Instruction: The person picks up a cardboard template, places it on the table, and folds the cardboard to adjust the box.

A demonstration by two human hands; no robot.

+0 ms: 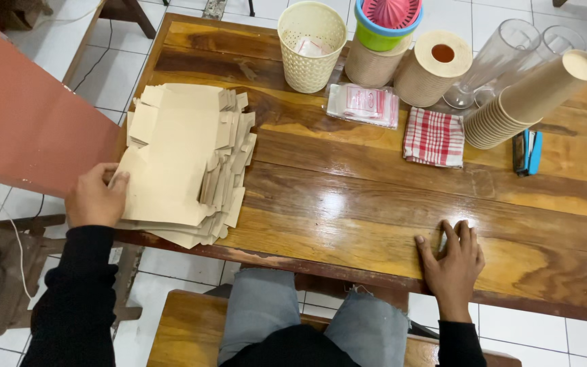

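Wood table [375,204]: box-blank stack [185,163] lengthwise near-to-far

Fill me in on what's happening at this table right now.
A person sits at a wooden table. Their left hand grips the edge of a stack of flat, unfolded cardboard boxes, while the right hand rests flat on the bare tabletop. Further back lie stacked paper cups, a red checked cloth, a cream basket and a blue stapler, all untouched.
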